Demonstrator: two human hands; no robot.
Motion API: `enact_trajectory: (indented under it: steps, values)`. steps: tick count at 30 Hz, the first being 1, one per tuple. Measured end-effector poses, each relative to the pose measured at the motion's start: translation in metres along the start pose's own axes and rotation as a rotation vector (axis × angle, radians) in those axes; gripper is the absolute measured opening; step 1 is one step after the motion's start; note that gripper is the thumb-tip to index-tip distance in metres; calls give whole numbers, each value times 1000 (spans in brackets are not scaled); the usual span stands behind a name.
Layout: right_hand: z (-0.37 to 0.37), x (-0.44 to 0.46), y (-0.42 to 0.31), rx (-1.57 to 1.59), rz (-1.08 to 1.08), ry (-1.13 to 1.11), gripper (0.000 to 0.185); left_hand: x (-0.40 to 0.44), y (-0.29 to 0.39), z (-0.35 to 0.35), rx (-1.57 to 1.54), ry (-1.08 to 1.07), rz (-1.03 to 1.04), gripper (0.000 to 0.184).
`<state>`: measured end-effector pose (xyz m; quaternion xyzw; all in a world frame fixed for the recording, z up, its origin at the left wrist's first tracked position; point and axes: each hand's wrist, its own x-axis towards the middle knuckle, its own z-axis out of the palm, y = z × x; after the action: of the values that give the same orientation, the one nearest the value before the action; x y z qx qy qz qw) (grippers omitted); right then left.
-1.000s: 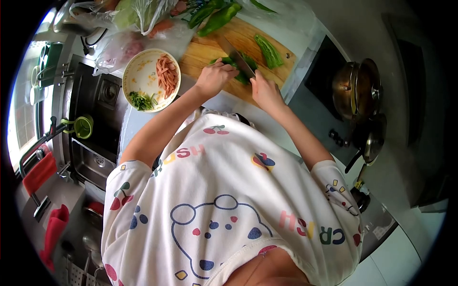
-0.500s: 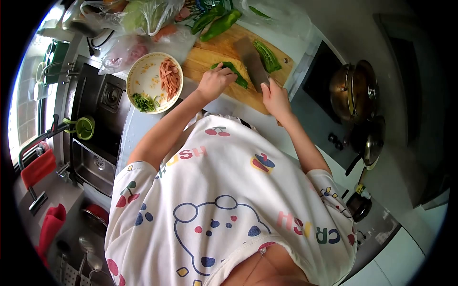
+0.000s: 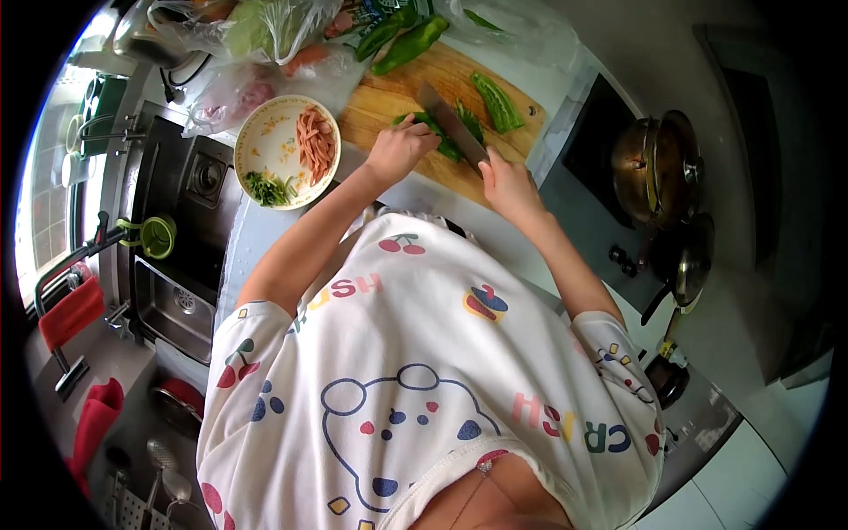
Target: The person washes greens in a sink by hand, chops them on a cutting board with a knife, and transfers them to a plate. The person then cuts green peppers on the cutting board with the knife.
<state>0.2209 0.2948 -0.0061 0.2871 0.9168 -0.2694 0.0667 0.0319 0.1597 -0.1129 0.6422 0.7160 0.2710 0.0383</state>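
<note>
My left hand [image 3: 404, 150] presses its bent fingers on a green pepper piece [image 3: 446, 148] lying on the wooden cutting board [image 3: 424, 79]. In my right hand [image 3: 511, 187] is the handle of a cleaver [image 3: 449, 122]. Its broad blade slants over the pepper, close to the left fingertips. Some green pepper [image 3: 469, 120] shows just right of the blade. Farther right on the board rests an opened pepper half [image 3: 497, 102], its hollow inside showing. Two whole green peppers lie at the board's far edge, the nearer pepper [image 3: 411, 46] in front.
Left of the board, a round plate [image 3: 265, 137] holds pink meat strips [image 3: 315, 146] and chopped greens [image 3: 268, 188]. Plastic bags [image 3: 230, 93] of food crowd behind it. A double sink [image 3: 181, 238] is at the left. At right, a lidded pot [image 3: 649, 168] stands by the dark stove.
The cleaver has shifted left with my right hand, from beside the pepper half to over the pepper piece. Some pepper now shows right of the blade. My left hand has stayed nearly still.
</note>
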Motion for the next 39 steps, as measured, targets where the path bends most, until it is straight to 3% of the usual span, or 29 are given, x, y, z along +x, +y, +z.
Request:
enact_trajectory:
  steps: [12,21,31,39]
  values:
    - [5,7,-3,-18,81,-145,30,4,0,-2,14,-69,-28,23]
    - [25,31,-9,22,13,-32,29,6,1,-6,-10,-63,-29,22]
    - [42,20,26,265,-7,321,34,-3,1,-8,-31,26,31,34]
    - [1,1,-9,59,-14,41,34,-2,-9,-4,-111,-39,2,29]
